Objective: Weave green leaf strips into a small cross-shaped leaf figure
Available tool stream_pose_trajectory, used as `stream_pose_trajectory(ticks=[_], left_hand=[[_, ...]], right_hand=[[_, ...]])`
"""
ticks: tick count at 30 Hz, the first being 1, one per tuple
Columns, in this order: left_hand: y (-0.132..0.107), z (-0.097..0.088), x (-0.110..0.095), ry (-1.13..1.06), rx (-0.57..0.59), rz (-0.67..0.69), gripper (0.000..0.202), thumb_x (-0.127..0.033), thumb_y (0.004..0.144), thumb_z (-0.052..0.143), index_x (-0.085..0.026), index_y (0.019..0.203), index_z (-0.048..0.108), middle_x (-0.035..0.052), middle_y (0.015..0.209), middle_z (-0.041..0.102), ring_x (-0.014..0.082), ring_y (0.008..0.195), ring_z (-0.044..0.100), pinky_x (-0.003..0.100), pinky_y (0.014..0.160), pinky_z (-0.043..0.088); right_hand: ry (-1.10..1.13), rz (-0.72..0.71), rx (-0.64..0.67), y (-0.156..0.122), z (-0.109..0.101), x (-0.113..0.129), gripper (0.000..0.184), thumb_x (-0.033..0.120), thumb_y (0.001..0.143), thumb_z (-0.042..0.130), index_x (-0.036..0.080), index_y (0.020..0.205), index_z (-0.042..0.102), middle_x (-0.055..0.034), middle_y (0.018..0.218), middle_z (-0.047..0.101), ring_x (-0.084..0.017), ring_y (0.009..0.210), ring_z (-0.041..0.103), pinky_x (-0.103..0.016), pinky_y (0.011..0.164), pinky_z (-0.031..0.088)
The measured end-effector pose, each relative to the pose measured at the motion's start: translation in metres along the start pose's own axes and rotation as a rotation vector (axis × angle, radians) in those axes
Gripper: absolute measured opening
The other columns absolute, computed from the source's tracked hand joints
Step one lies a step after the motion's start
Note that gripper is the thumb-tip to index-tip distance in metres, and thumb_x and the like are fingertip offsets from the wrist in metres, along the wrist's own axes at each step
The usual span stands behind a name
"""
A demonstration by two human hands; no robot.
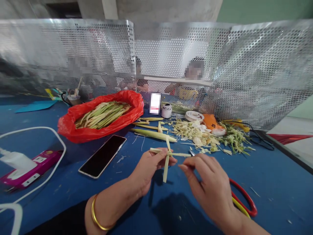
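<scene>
Between thumb and fingers my left hand [156,161] pinches a small cross of pale green plant strips [165,168], which has a knot-like centre and arms pointing several ways. My right hand [210,182] is just right of it, thumb and forefinger drawn together near the tip of the right arm. Whatever may lie in that pinch is too small or hidden to make out. Under the right hand is a pair of scissors [253,207] with red and yellow handles; its middle is covered and a metal tip shows beyond the knuckles.
A red plastic bag [90,135] holds long leaf strips [104,114]. Nearby are a phone [102,156], a magenta power strip [31,173] with a white cable, a heap of plant scraps [195,133], a tape roll [194,116] and a jar [166,111]. People sit behind a perforated screen [161,42].
</scene>
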State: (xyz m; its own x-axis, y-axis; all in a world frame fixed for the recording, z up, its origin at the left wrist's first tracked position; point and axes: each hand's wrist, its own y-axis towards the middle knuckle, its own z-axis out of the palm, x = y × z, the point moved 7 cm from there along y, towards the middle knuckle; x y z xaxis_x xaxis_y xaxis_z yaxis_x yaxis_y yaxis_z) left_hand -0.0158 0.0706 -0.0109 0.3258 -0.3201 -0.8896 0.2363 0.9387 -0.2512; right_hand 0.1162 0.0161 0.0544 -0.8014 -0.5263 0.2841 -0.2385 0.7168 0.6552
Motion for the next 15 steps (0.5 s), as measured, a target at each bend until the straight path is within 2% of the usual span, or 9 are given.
stream_pose_trajectory(ticks=[1,3,5,8,11,15], left_hand=[[0.0,0.001,0.0,0.013,0.014,-0.002,0.031,-0.041,0.076,0.07,-0.013,0.089,0.071,0.0076,0.074,0.073,0.019,0.076,0.068,0.031,0.082,0.049],[-0.002,0.003,0.001,0.05,0.033,-0.011,0.035,-0.046,0.077,0.069,-0.012,0.087,0.072,0.0078,0.072,0.073,0.0184,0.074,0.067,0.03,0.081,0.048],[-0.002,0.003,0.002,0.086,0.023,-0.022,0.037,-0.047,0.076,0.069,-0.012,0.085,0.071,0.0072,0.068,0.071,0.0171,0.07,0.066,0.029,0.078,0.048],[-0.002,0.002,0.003,0.125,-0.019,-0.01,0.034,-0.039,0.066,0.079,-0.013,0.084,0.07,0.0025,0.062,0.067,0.0142,0.062,0.061,0.027,0.071,0.046],[-0.002,0.003,0.002,0.171,-0.017,0.025,0.03,-0.033,0.061,0.082,-0.014,0.08,0.07,0.0003,0.062,0.064,0.0121,0.057,0.056,0.025,0.064,0.043],[-0.002,0.005,0.0,0.22,0.011,0.055,0.021,-0.031,0.064,0.079,-0.014,0.075,0.071,-0.0003,0.056,0.062,0.0115,0.054,0.053,0.025,0.062,0.04]], right_hand=[[-0.044,0.011,-0.04,0.003,-0.004,-0.005,0.01,0.028,0.092,0.054,0.021,0.089,0.06,-0.0056,0.086,0.064,-0.021,0.081,0.057,-0.032,0.072,0.037],[-0.061,0.045,-0.01,0.006,-0.001,-0.014,0.012,0.03,0.091,0.055,0.021,0.098,0.06,-0.0074,0.096,0.066,-0.023,0.09,0.059,-0.035,0.08,0.037],[0.001,0.084,0.115,0.006,0.014,-0.021,0.012,0.03,0.093,0.052,0.022,0.09,0.061,-0.0036,0.086,0.068,-0.021,0.082,0.061,-0.036,0.083,0.038],[0.102,0.125,0.238,0.001,0.031,-0.022,0.025,0.029,0.095,0.047,0.023,0.074,0.058,0.0024,0.065,0.064,-0.015,0.063,0.057,-0.036,0.087,0.038],[0.134,0.113,0.246,-0.001,0.034,-0.017,0.027,0.026,0.095,0.046,0.022,0.069,0.056,0.0036,0.062,0.06,-0.013,0.059,0.054,-0.034,0.088,0.038],[0.156,0.138,0.271,0.001,0.028,-0.013,0.03,0.022,0.093,0.046,0.022,0.063,0.052,0.0031,0.057,0.055,-0.014,0.058,0.051,-0.029,0.073,0.041]])
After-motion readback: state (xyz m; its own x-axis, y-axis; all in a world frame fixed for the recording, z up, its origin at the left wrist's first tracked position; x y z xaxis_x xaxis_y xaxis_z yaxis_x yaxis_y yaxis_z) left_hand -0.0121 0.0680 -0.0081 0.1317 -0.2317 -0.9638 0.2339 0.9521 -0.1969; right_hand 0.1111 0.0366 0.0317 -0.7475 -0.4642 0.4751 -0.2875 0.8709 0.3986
